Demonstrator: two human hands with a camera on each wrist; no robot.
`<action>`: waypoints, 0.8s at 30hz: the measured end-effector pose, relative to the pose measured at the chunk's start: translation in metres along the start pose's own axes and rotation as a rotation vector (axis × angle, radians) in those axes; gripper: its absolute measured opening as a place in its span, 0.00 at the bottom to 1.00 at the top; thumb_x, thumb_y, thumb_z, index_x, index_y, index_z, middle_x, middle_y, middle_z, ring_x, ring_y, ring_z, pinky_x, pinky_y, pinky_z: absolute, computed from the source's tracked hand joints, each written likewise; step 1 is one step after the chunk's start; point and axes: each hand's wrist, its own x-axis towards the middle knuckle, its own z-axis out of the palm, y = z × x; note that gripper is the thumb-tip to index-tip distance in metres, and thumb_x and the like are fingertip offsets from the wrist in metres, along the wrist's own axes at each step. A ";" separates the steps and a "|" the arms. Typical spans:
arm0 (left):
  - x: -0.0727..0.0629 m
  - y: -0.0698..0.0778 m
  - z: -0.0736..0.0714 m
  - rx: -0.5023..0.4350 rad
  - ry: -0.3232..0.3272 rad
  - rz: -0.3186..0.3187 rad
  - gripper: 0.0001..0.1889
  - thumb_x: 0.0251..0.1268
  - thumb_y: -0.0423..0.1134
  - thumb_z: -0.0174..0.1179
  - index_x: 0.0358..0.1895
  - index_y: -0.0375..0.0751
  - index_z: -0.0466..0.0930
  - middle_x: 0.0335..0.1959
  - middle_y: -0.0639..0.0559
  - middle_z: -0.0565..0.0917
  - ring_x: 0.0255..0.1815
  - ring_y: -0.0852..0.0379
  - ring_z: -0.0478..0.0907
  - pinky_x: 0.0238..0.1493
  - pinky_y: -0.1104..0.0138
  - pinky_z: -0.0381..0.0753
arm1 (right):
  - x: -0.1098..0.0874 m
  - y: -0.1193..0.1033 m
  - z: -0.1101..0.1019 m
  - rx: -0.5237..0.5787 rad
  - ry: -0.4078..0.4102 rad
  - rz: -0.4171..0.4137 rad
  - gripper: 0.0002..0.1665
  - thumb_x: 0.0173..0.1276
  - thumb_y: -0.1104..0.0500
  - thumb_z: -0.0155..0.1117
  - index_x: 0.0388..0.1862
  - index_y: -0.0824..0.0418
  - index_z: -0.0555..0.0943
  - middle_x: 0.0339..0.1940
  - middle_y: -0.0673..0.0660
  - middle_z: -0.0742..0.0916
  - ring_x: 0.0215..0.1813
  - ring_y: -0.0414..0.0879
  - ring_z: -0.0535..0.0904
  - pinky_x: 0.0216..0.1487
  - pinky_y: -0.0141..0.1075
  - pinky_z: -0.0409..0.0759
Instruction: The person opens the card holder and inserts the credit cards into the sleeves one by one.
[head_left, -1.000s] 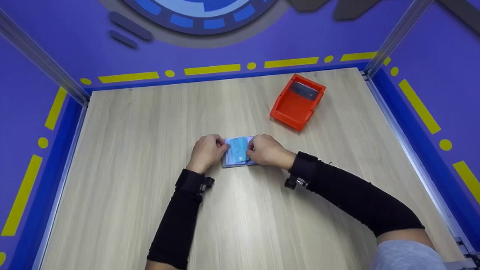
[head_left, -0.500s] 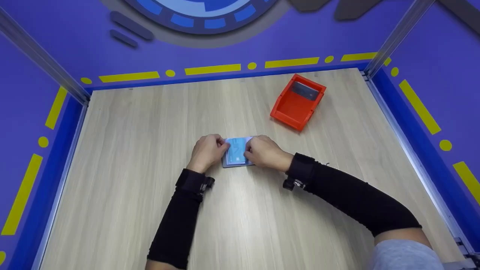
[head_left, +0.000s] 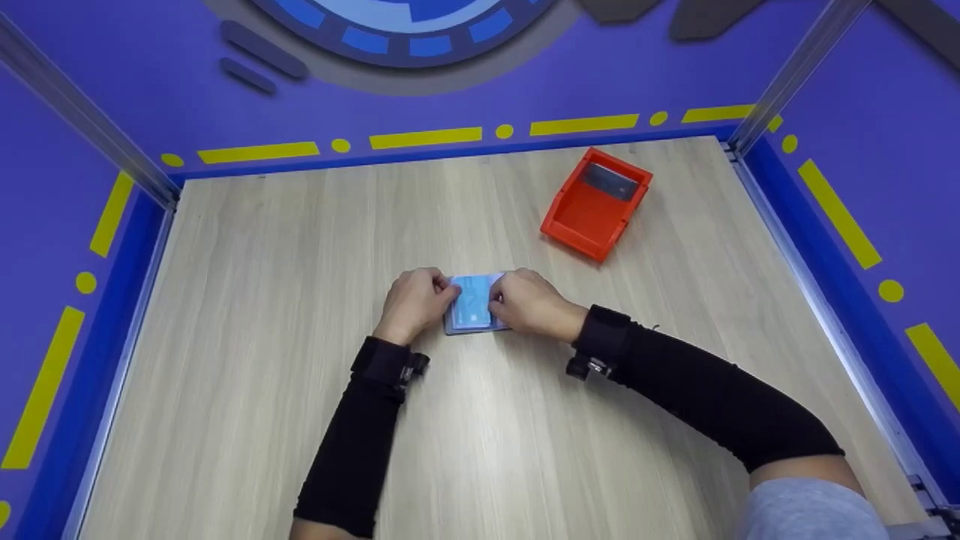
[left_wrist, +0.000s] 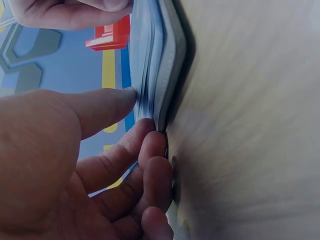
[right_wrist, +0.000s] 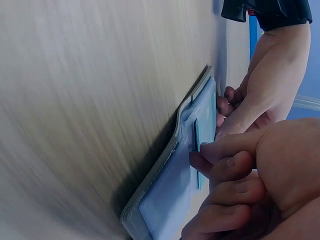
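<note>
A grey card holder with stitched edges and clear plastic sleeves lies unfolded on the table. Over its sleeves lies a light blue card; in the head view its long sides run away from the person. My left hand pinches the left edge of the sleeves, thumb on top and fingers at the side, as the left wrist view shows. My right hand pinches the card's right edge between thumb and index finger, its other fingers curled. That hand hides part of the holder's right half in the head view.
A red open-front bin stands at the back right, with a grey rectangular piece at its far end. Purple-blue panels wall the wooden table at the back and both sides.
The blue card has shifted slightly left and straightened over the sleeves, and my right hand has moved a little left with it. My left hand has stayed at the sleeves' edge.
</note>
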 end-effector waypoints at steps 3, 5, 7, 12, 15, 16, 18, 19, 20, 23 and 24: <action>0.000 0.000 0.000 -0.007 -0.001 -0.008 0.11 0.77 0.48 0.69 0.39 0.45 0.87 0.33 0.53 0.84 0.31 0.55 0.78 0.34 0.64 0.71 | 0.000 0.002 -0.003 -0.005 -0.001 0.002 0.11 0.77 0.58 0.68 0.46 0.60 0.95 0.39 0.55 0.93 0.41 0.48 0.80 0.45 0.40 0.77; -0.001 0.000 0.000 -0.012 -0.004 -0.013 0.11 0.76 0.48 0.69 0.39 0.45 0.87 0.33 0.53 0.84 0.32 0.55 0.78 0.34 0.64 0.71 | 0.000 0.003 -0.006 -0.009 0.007 0.008 0.13 0.77 0.57 0.67 0.47 0.60 0.95 0.42 0.55 0.94 0.42 0.49 0.81 0.46 0.42 0.79; 0.000 0.001 0.000 -0.015 -0.004 -0.012 0.10 0.76 0.47 0.69 0.39 0.45 0.87 0.33 0.53 0.84 0.32 0.55 0.78 0.34 0.64 0.71 | 0.000 0.004 -0.011 -0.013 0.020 0.023 0.14 0.78 0.56 0.67 0.48 0.60 0.95 0.44 0.56 0.95 0.43 0.49 0.82 0.48 0.44 0.80; 0.000 0.000 0.000 -0.014 0.001 0.004 0.11 0.76 0.47 0.69 0.39 0.44 0.87 0.34 0.52 0.85 0.33 0.54 0.78 0.35 0.64 0.71 | 0.002 0.010 -0.030 -0.012 0.065 0.063 0.16 0.80 0.53 0.66 0.52 0.61 0.94 0.47 0.58 0.94 0.47 0.54 0.83 0.53 0.47 0.82; -0.001 0.000 0.000 -0.003 0.016 0.026 0.11 0.75 0.48 0.70 0.39 0.44 0.88 0.33 0.52 0.86 0.33 0.54 0.79 0.35 0.64 0.72 | 0.009 0.021 -0.039 -0.031 0.082 0.056 0.16 0.80 0.54 0.66 0.53 0.62 0.93 0.45 0.58 0.93 0.46 0.54 0.83 0.51 0.46 0.83; -0.001 -0.001 0.000 -0.001 0.020 0.033 0.11 0.74 0.48 0.70 0.39 0.44 0.88 0.32 0.52 0.86 0.33 0.54 0.79 0.36 0.64 0.72 | 0.011 0.025 -0.041 -0.037 0.078 0.047 0.15 0.81 0.54 0.66 0.53 0.62 0.93 0.44 0.58 0.93 0.44 0.54 0.83 0.49 0.45 0.83; -0.001 -0.001 0.001 -0.005 0.023 0.043 0.11 0.74 0.48 0.71 0.39 0.44 0.88 0.31 0.53 0.85 0.33 0.54 0.78 0.36 0.64 0.71 | 0.015 0.035 -0.044 -0.047 0.055 0.028 0.14 0.81 0.56 0.66 0.53 0.62 0.92 0.42 0.58 0.92 0.42 0.52 0.83 0.46 0.43 0.83; -0.001 -0.002 0.001 -0.007 0.022 0.044 0.11 0.73 0.48 0.71 0.39 0.44 0.88 0.31 0.54 0.84 0.32 0.55 0.78 0.36 0.64 0.71 | 0.017 0.039 -0.046 -0.044 0.036 0.023 0.14 0.81 0.56 0.66 0.52 0.62 0.92 0.41 0.58 0.92 0.41 0.51 0.83 0.45 0.42 0.83; -0.001 -0.002 0.001 -0.011 0.022 0.045 0.11 0.73 0.48 0.72 0.39 0.44 0.88 0.30 0.54 0.84 0.32 0.55 0.78 0.36 0.64 0.71 | 0.018 0.043 -0.047 -0.034 0.013 0.021 0.13 0.81 0.56 0.67 0.52 0.62 0.92 0.40 0.58 0.92 0.40 0.51 0.83 0.44 0.41 0.83; -0.001 -0.003 0.002 -0.017 0.019 0.043 0.12 0.72 0.49 0.73 0.39 0.45 0.87 0.29 0.55 0.82 0.31 0.55 0.77 0.36 0.64 0.70 | 0.020 0.052 -0.048 -0.005 -0.055 0.026 0.12 0.81 0.56 0.68 0.52 0.61 0.92 0.37 0.57 0.91 0.38 0.50 0.83 0.40 0.39 0.81; -0.001 -0.003 0.002 -0.019 0.019 0.042 0.12 0.71 0.49 0.74 0.38 0.45 0.87 0.29 0.55 0.82 0.31 0.56 0.77 0.36 0.64 0.70 | 0.020 0.054 -0.048 0.004 -0.074 0.032 0.12 0.80 0.56 0.69 0.52 0.61 0.92 0.38 0.57 0.90 0.38 0.50 0.83 0.39 0.39 0.81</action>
